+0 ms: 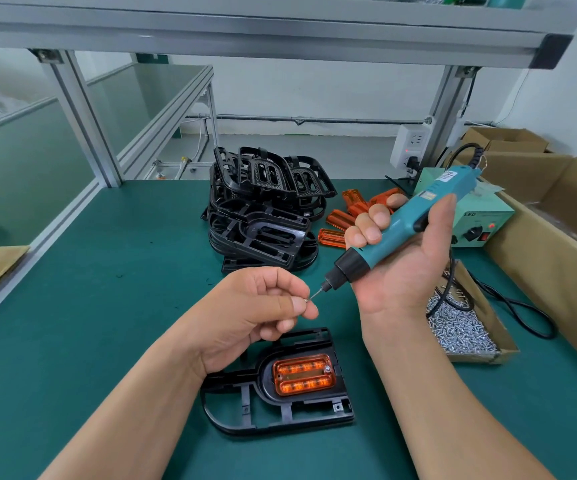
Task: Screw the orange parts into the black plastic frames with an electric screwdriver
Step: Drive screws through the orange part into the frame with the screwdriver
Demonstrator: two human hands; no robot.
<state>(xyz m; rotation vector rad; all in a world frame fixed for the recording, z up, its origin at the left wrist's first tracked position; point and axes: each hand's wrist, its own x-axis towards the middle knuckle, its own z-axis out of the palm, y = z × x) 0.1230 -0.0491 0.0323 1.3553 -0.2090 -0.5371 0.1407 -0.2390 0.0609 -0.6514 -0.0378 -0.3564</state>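
Left hand (262,306): curled, thumb and forefinger pinching a small screw (306,300); remaining fingers folded toward the palm. Holds the screw at the bit (318,292), apparently touching its tip.

Right hand (401,265): palm up, fingers wrapped round the barrel of the teal electric screwdriver (415,216), thumb along the far side. Angles the tool down and left, with the bit aimed at the left fingertips.

Black frame (280,414): flat on the green table (107,306), directly beneath the left hand, between the two forearms.

Orange part (302,374): seated in the recess of that frame, just below the left wrist. Shows one screw head (327,368) at its right end.

Stack of black frames (262,209): beyond the left hand, piled unevenly.

Loose orange parts (340,220): just behind the right-hand fingers, beside the stack.

Cardboard tray (501,344): right of the right wrist, filled with silver screws.

Power unit (481,223): behind the right hand, pale green, red lamp lit.

Black cable (522,313): looped over the tray and across the table to the right of the right hand.
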